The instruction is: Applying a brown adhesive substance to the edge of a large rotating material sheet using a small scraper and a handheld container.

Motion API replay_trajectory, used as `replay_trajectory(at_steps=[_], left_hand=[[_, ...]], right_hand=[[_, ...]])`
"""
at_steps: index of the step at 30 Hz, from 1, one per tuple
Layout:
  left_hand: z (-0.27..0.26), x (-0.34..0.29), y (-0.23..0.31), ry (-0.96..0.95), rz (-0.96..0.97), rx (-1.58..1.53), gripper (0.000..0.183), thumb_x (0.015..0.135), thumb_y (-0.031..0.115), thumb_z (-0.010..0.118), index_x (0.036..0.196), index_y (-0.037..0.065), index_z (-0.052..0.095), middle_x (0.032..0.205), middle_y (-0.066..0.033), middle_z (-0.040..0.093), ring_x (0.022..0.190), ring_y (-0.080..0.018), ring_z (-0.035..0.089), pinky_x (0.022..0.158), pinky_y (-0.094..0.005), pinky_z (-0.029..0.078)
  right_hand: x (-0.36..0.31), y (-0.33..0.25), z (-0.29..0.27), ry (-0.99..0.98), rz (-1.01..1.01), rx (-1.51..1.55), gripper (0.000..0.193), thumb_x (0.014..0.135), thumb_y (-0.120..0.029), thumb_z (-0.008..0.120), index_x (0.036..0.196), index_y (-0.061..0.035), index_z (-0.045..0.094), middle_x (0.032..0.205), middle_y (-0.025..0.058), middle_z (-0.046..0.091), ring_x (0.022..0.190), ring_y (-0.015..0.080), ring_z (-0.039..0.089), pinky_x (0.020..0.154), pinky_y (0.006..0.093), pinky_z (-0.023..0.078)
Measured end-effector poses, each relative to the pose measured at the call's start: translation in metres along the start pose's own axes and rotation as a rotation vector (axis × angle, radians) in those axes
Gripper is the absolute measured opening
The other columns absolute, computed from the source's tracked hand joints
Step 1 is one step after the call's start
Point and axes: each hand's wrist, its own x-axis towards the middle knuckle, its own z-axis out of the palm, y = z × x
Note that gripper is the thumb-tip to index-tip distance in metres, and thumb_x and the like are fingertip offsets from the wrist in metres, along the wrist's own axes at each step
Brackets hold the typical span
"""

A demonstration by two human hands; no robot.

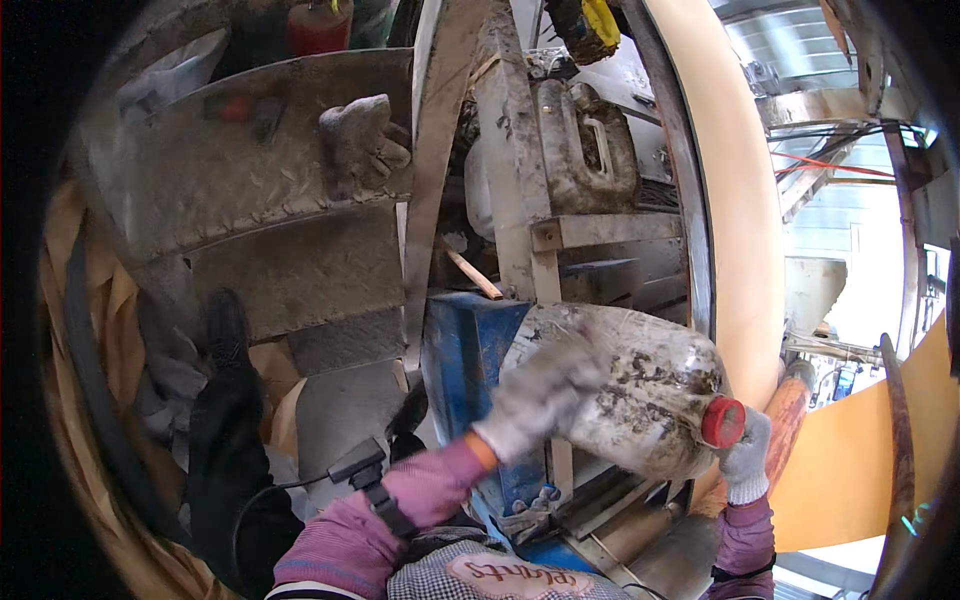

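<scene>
A large whitish plastic jug (650, 390), smeared with dark grime, lies tilted in front of me with its red cap (723, 422) toward the right. My right hand (745, 455), in a grey-white knit glove, is closed at the jug's neck beside the cap; some of its fingers are hidden behind it. Over the left part of the jug is my gloved left hand (545, 395), smeared by motion, so its fingers cannot be made out. Under the jug's left end stands a blue metal box (470, 385).
Metal steps (295, 265) rise at the left, with a loose work glove (362, 140) on them. Behind the jug, a metal frame (515, 150) holds another dirty jerrycan (585, 150). A wide tan paper roll or sheet (730, 200) runs along the right. A wooden stick (472, 273) leans near the box.
</scene>
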Motion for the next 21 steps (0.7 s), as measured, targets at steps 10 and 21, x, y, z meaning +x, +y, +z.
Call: replay_trajectory(at_steps=[10, 21], left_hand=[[0.0, 0.017, -0.082, -0.007, -0.793, -0.313, 0.032, 0.101, 0.019, 0.054, 0.13, 0.01, 0.062, 0.114, -0.0059, 0.073, 0.106, -0.0246, 0.068, 0.095, -0.0342, 0.051], [0.0, -0.032, -0.009, 0.068, -0.869, -1.27, 0.033, 0.1, 0.016, 0.058, 0.13, 0.001, 0.061, 0.124, -0.0134, 0.068, 0.107, -0.0232, 0.068, 0.096, -0.0354, 0.054]], right_hand=[[0.012, -0.028, -0.091, 0.167, -0.238, -0.27, 0.02, 0.071, 0.0, 0.067, 0.09, -0.0003, 0.072, 0.074, 0.0102, 0.065, 0.069, 0.0179, 0.062, 0.063, 0.031, 0.047], [-0.037, 0.003, -0.174, 0.267, -0.272, -0.6, 0.038, 0.084, -0.011, 0.069, 0.12, -0.0008, 0.063, 0.103, 0.0128, 0.066, 0.094, 0.0275, 0.064, 0.083, 0.0378, 0.051]])
